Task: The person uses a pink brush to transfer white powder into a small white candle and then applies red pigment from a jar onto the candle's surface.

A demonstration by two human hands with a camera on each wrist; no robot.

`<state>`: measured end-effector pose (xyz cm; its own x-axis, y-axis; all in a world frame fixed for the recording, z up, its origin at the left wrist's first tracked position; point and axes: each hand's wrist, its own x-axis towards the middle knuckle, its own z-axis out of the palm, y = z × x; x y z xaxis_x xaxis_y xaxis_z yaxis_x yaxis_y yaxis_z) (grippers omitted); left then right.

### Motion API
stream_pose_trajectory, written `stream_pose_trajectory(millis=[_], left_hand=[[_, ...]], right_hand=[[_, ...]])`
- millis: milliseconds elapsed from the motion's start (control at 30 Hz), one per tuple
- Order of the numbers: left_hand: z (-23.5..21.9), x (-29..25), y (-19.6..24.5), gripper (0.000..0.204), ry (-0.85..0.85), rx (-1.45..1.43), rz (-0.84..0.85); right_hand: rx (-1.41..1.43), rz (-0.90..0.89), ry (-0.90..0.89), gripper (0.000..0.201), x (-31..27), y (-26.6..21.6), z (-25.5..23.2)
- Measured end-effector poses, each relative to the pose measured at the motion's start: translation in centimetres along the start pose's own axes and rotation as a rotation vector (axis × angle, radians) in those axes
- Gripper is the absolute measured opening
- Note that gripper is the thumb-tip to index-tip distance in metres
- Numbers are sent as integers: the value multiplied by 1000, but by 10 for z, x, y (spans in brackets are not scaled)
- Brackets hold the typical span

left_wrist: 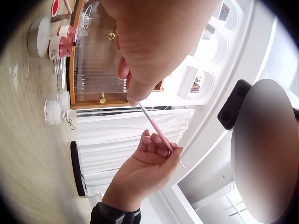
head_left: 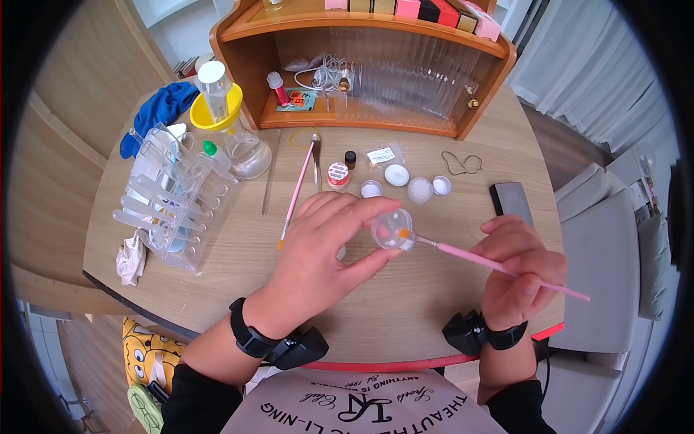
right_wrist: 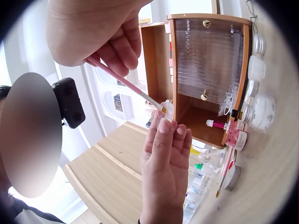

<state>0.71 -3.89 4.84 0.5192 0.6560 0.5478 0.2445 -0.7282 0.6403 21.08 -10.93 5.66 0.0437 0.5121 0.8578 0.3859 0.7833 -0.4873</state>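
Note:
Between thumb and index finger, my left hand (head_left: 318, 242) pinches the rim of a small round clear plastic container (head_left: 384, 221), raised over the table with its open side toward the head camera. My right hand (head_left: 524, 267) grips a paintbrush (head_left: 473, 258) with a pink handle and a metal ferrule. Its orange bristles (head_left: 404, 233) reach inside the container. The right wrist view also shows the brush (right_wrist: 124, 83) meeting the clear container (right_wrist: 169, 110) above the left hand's fingertips. From the left wrist view, the bristles are hidden behind the left hand (left_wrist: 140, 60).
Behind the hands are a red-labelled jar (head_left: 337, 176), a black-capped bottle (head_left: 350, 159) and several small round containers. Another pink brush (head_left: 300, 182) lies left. A test-tube rack (head_left: 189, 249) and flask (head_left: 249, 155) with yellow funnel stand farther left; a wooden cabinet (head_left: 249, 79) stands behind.

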Motion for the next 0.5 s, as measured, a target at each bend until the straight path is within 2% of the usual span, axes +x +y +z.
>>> stream_pose_trajectory(millis=[500], left_hand=[[-2,0,-2,48,-41,20,8]], right_hand=[[-27,23,-8,36,1,-3,-2]])
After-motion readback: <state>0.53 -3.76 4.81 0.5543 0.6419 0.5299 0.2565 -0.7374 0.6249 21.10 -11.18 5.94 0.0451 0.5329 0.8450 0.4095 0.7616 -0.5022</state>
